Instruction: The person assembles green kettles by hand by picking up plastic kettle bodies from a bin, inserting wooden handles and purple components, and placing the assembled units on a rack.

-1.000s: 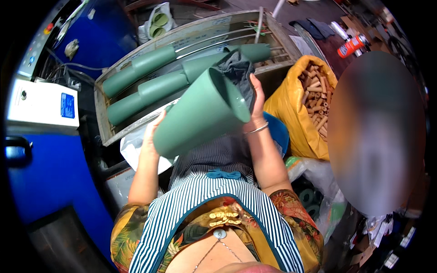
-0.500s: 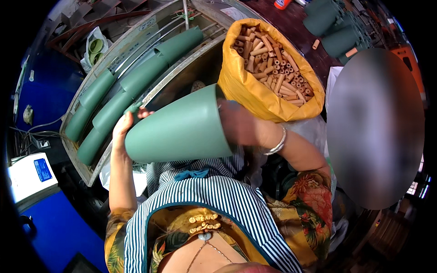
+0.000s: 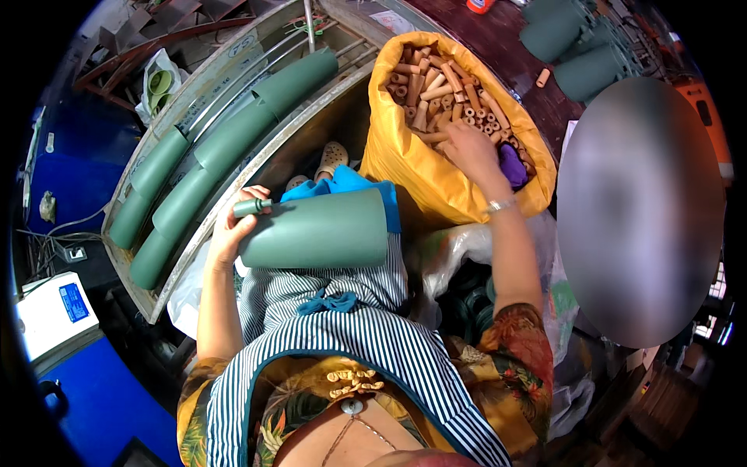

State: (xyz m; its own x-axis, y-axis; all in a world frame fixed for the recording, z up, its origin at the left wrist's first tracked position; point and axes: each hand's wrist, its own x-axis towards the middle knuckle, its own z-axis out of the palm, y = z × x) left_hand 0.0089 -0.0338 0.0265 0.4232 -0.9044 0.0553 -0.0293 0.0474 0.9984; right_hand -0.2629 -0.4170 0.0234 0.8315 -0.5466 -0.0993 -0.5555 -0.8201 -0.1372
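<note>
A green tapered plastic container [image 3: 315, 229] lies sideways across my lap, its wide end toward the right. My left hand [image 3: 232, 227] is closed at its narrow end. Beside those fingers sticks out a small green stepped stub [image 3: 253, 207]; whether it belongs to the container I cannot tell. My right hand [image 3: 469, 149] is down in the yellow sack [image 3: 412, 183], its fingers curled onto a tan tube [image 3: 433, 138] among many loose tubes. The fingertips are partly hidden. Near that wrist, a purple piece [image 3: 513, 165] lies inside the sack.
A long wooden trough [image 3: 276, 140] at the left holds nested green containers [image 3: 241, 132] on metal rails. More dark green containers [image 3: 595, 70] lie on the dark red table [image 3: 467, 23] at the far right. A white box [image 3: 58, 311] stands on a blue surface at the left.
My right hand has left the container's wide end and reached up into the sack. The container has come down onto my lap, slightly rightward, and the purple piece now shows.
</note>
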